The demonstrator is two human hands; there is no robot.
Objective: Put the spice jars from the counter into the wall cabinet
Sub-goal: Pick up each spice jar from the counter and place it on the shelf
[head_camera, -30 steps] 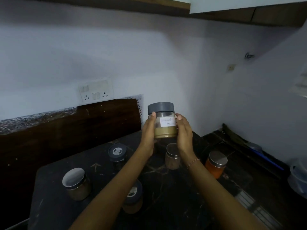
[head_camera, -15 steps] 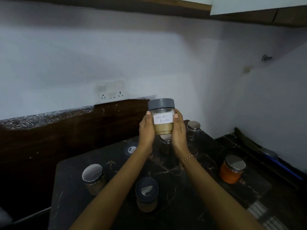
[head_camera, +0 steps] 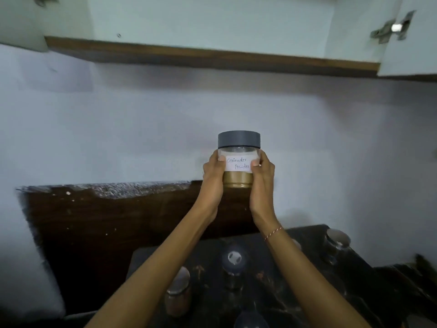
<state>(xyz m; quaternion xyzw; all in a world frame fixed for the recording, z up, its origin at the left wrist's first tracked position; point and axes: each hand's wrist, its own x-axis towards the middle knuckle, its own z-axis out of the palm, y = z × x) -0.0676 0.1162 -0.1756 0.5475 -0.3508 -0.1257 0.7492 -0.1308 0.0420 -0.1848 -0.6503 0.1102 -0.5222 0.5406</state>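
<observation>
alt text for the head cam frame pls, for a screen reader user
Both hands, left hand and right hand, hold a grey-lidded jar labelled "Coriander Powder" up in front of a pale wall, below the open wall cabinet. Several other spice jars stand on the dark counter beneath the forearms.

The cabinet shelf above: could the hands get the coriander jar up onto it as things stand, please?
Probably yes. Both the left hand and right hand grip the coriander jar, the cabinet stands open, and nothing shows between jar and shelf edge.
</observation>
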